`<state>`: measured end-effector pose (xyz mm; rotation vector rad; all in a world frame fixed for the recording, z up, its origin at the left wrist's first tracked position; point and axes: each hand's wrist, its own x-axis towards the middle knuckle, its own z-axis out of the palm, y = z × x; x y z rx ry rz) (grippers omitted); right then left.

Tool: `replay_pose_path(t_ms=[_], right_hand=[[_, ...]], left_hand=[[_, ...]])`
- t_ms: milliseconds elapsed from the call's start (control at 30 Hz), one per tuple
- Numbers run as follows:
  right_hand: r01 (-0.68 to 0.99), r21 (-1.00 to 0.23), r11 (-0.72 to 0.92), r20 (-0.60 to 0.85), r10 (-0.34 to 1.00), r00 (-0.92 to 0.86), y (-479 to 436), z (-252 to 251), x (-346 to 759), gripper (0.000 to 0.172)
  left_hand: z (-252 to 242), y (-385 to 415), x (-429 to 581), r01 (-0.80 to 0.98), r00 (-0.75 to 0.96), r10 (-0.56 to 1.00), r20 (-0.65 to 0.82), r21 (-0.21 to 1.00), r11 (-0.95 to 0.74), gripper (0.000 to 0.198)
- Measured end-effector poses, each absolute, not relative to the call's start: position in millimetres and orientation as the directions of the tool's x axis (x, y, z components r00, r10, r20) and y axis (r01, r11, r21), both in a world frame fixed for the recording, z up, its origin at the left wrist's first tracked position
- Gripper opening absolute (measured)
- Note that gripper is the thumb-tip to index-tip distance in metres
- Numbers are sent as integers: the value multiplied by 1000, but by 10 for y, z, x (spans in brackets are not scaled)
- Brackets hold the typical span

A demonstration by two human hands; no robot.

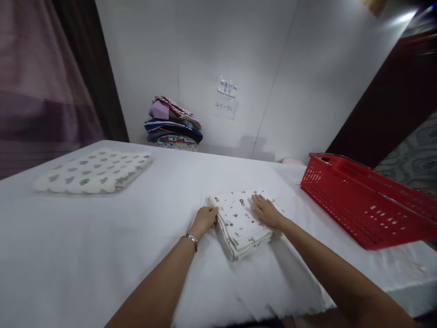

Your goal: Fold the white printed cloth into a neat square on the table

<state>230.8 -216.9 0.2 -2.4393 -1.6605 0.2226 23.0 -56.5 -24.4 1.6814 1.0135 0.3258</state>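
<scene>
- folded cloth: white with small prints, several layers stacked. Lies on the white table, near the front edge, centre-right, just left of the red basket but not touching it.
- left hand: at the cloth's left edge, fingers curled together onto the edge. Looks like a grip; thumb not visible.
- right hand: flat on top of the cloth's right half, fingers straight and slightly spread, pinching nothing.
- Step, as judged: squaring and flattening the fold.
- To do it well: right palm flat with even pressure so the layers don't slide; left hand nudges the edge inward so the layer edges line up. The front corner shows stepped layers, so check there.
- Counts: two hands; one bracelet on the left wrist.
- Folded cloths on the table: two. The second cloth, tree-like pattern, lies far left, well apart.
- One fabric pile against the back wall; piece count unclear.
- One basket, contents not visible.
- Two paper notes on the wall.
</scene>
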Motion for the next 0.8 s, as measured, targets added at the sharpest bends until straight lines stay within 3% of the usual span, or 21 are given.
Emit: replay_pose_path(t_ms=[200,567,667,800], right_hand=[[959,-261,-112,41,991,127,-1720,-127,1783,57],[970,-241,-40,13,999,44,-1420,-131,1551,55],[948,-315,-35,7,999,40,-1445,-166,1530,55],[893,-449,-28,161,981,111,-1680,-18,1446,42]], left_hand=[[-294,-557,236,452,596,752,-282,892,-25,36],[-295,-550,245,444,611,741,-278,896,-29,37],[-297,-549,247,453,614,737,-283,891,-35,36],[-337,-526,262,455,620,731,-283,890,-41,35]])
